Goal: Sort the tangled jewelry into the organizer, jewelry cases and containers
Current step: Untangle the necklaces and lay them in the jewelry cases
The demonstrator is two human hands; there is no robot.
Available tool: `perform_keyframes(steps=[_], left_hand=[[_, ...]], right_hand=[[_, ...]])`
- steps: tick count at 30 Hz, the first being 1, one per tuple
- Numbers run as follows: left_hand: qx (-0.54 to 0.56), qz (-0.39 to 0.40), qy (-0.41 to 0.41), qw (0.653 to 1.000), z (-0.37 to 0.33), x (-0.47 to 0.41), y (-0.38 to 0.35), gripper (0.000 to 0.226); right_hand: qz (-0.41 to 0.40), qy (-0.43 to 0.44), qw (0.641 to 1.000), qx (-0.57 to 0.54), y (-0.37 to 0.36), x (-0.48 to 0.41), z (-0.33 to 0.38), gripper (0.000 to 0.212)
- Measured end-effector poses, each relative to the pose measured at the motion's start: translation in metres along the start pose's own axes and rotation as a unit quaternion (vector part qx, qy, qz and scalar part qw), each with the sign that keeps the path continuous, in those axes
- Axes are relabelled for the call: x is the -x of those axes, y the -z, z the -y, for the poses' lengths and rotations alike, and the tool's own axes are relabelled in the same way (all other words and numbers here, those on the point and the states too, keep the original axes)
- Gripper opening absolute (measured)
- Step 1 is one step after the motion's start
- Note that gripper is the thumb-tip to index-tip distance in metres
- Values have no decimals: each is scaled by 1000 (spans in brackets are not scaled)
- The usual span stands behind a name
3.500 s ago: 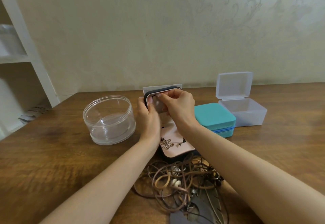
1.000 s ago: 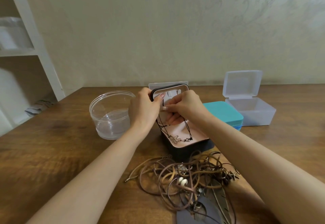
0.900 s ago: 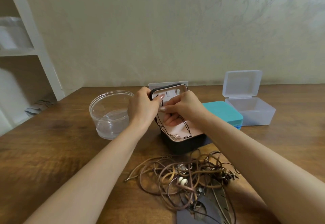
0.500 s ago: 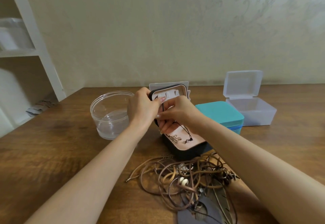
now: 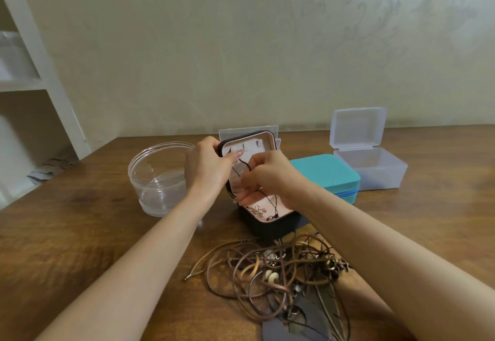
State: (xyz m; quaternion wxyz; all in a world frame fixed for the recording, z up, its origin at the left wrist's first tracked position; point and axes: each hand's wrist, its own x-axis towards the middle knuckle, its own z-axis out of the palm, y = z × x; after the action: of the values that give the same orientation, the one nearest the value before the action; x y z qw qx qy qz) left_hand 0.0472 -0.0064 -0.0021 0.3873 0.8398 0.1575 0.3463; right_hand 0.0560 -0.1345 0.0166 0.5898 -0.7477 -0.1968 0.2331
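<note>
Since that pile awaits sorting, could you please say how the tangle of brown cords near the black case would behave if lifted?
The cord tangle probably lifts floppy and as one clump, since its loops interlock. Its feather pendant would likely dangle and snag.

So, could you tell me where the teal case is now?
Head view, right of centre: the teal case lies closed between the open black case and the open clear box.

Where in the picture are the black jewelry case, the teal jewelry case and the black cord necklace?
black jewelry case [image 5: 270,229], head view, front wall of its base.
teal jewelry case [image 5: 325,173], head view, flat top.
black cord necklace [image 5: 257,209], head view, metal flower pendant inside the case.
</note>
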Motion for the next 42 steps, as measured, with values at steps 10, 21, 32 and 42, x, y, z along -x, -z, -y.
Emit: perform_keyframes(steps=[10,21,32,42], left_hand=[[-18,-4,-3,1000,4,0,-1,30],[-15,-3,-30,999,-6,5,1,29],[-21,-8,-48,999,-7,5,2,30],[-22,-5,-86,996,0,0,6,29]], right_hand=[[-92,92,962,238,-24,-3,-15,27],[-125,142,964,186,10,16,-24,14],[-50,127,926,352,11,29,-15,20],[-99,188,844,493,16,27,-14,24]])
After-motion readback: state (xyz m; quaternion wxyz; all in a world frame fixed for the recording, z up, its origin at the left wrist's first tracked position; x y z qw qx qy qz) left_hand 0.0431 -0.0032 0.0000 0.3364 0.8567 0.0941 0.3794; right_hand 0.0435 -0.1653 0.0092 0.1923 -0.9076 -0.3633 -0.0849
